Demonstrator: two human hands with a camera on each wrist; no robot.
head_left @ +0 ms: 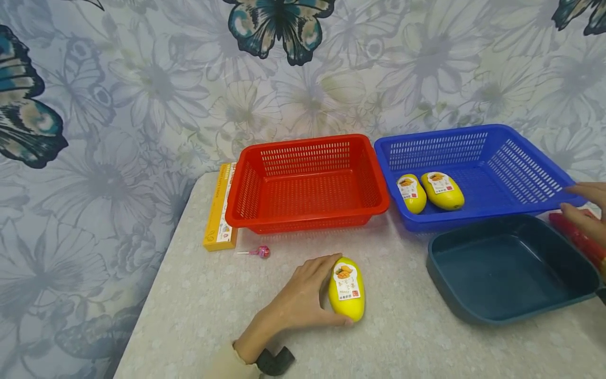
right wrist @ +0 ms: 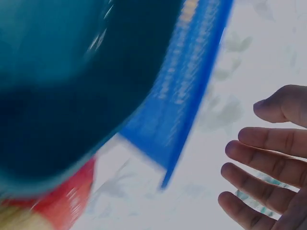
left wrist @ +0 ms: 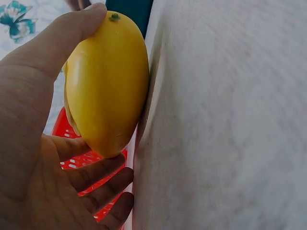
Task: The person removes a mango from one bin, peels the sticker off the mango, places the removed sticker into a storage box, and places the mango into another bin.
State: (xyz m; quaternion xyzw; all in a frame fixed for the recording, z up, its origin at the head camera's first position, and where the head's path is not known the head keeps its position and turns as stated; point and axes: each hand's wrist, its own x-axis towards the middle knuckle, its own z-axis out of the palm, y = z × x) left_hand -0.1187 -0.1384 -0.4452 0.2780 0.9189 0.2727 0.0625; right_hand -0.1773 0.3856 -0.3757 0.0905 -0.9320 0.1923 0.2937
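On the table in front, a yellow mango (head_left: 347,308) with a white fruit label lies with its long side along my left hand (head_left: 307,295). My left hand holds it between thumb and fingers, the thumb at its near end. In the left wrist view the mango (left wrist: 110,81) shows a small green stem spot by the thumb. At the right edge of the head view is my right hand (head_left: 589,210), partly cut off, over the corner of the blue basket (head_left: 473,209). The right wrist view shows that hand (right wrist: 268,167) with fingers spread and holding nothing.
Two more labelled mangoes (head_left: 442,192) lie in the blue basket. Left of it stands a red basket (head_left: 307,218), with a yellow box (head_left: 220,210) and a lollipop (head_left: 263,252) nearby. A dark teal basin (head_left: 511,263) sits at right, a red item (head_left: 575,231) behind it.
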